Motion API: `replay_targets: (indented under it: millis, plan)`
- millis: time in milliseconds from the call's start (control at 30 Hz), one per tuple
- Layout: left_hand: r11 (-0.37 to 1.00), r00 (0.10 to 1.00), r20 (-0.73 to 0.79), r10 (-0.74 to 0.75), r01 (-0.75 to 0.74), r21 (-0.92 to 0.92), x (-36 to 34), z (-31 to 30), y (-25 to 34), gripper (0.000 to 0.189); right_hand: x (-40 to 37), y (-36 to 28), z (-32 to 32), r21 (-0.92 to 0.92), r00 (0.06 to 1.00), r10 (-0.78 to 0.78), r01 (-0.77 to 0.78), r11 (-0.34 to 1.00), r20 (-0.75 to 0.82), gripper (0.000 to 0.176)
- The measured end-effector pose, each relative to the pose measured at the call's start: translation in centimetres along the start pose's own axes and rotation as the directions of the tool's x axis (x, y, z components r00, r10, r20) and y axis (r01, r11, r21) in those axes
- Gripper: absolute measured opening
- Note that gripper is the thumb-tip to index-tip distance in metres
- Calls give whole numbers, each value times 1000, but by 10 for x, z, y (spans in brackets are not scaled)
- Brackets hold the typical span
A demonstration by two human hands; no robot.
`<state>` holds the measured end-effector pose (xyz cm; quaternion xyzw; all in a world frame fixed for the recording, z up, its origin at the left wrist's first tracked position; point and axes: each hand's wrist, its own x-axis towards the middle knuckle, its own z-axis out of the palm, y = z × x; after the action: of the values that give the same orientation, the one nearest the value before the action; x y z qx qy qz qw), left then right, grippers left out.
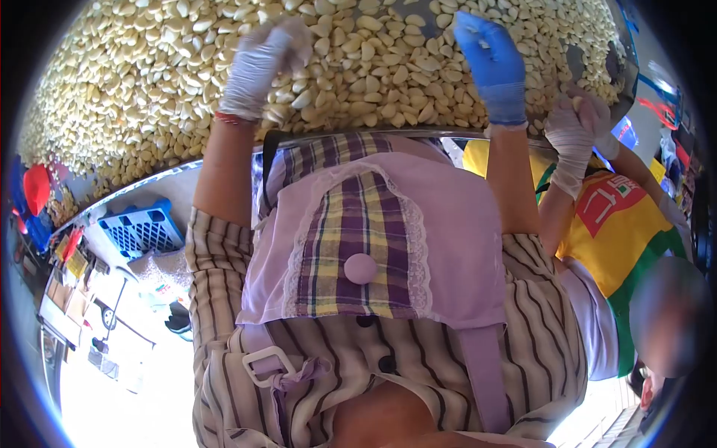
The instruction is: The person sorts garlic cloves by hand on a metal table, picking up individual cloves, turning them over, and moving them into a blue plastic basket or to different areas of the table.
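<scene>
The far edge of the table (573,60) is cut off from sight, and its left and right ends run into dark, curved margins. The left hand (270,56), in a whitish glove, is blurred at the fingers; they curl narrowly over the cloves, and I cannot tell whether any is held. The right hand (489,63), gloved in blue, is also curled, with thumb and fingers close together; its contents, if any, cannot be made out.

The cloves (373,86) are pale cream to ivory, smooth and plump, tapering at one end. They cover most of the tabletop up to the near edge, with patches of metal showing. Their tips point in mixed directions; long axes lie mostly flat, many crossing. The spread itself runs lengthwise along the near edge. Toward the right end, a co-worker's gloved hands (570,142) sit close together near that edge.
</scene>
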<state>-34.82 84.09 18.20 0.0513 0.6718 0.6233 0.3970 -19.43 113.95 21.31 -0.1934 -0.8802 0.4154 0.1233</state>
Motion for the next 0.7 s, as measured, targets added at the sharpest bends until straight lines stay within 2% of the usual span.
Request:
replay_targets:
  millis: [67,100,133,167,200,233,267,333,367,433,467,533,567,600,633,667,700]
  plan:
    - [981,970,-235,63,-17,193,-9,-9,4,23,-13,-23,22,107,984,-98,82,991,148,24]
    - [888,946,-171,275,-181,422,-16,-13,1,18,-15,-19,37,54,938,-308,303,952,158,23]
    - [888,945,-177,275,-179,424,-24,-15,0,18,-22,-18,45,59,937,-311,306,950,161,23]
    - [634,905,12,426,-308,709,-39,-8,14,20,-25,-25,53,17,920,-341,344,939,195,22]
    - [276,838,242,489,-411,869,-52,-1,24,22,-28,-31,59,-26,902,-368,383,923,227,20]
    - [-329,691,622,367,-530,782,-58,6,27,26,-29,-35,63,-40,900,-392,406,913,193,19]
    - [-332,685,624,376,-529,781,-60,15,15,26,-29,-36,63,-48,898,-397,412,910,190,19]
    - [-34,632,746,211,-758,652,-63,32,-22,21,-28,-38,64,53,934,-319,314,948,163,21]
    - [-39,624,750,220,-763,646,-57,30,-25,21,-27,-39,62,41,934,-321,319,947,158,21]
    - [-10,631,768,108,-772,636,-46,29,-32,18,-29,-40,54,29,972,-184,182,983,148,25]
    - [-30,620,776,118,-779,626,-39,39,-29,18,-28,-37,48,19,973,-194,193,981,128,25]
    - [82,749,655,99,-662,745,-42,43,-14,18,-34,-58,40,109,990,-68,55,993,121,25]
    - [688,835,404,373,-541,483,-45,35,-24,18,-39,-61,37,221,990,-16,-15,975,137,28]
    - [669,818,422,391,-568,479,-47,35,-19,18,-44,-66,36,214,994,-26,3,977,107,28]
    - [932,932,268,242,-300,204,-54,34,-14,16,-50,-73,37,381,987,33,-91,920,156,30]
    - [990,983,181,12,13,-140,-62,34,-11,14,-56,-82,40,532,972,78,-187,826,221,32]
    - [959,979,198,53,5,-284,-67,37,-10,22,-63,-87,42,647,955,87,-256,718,282,36]
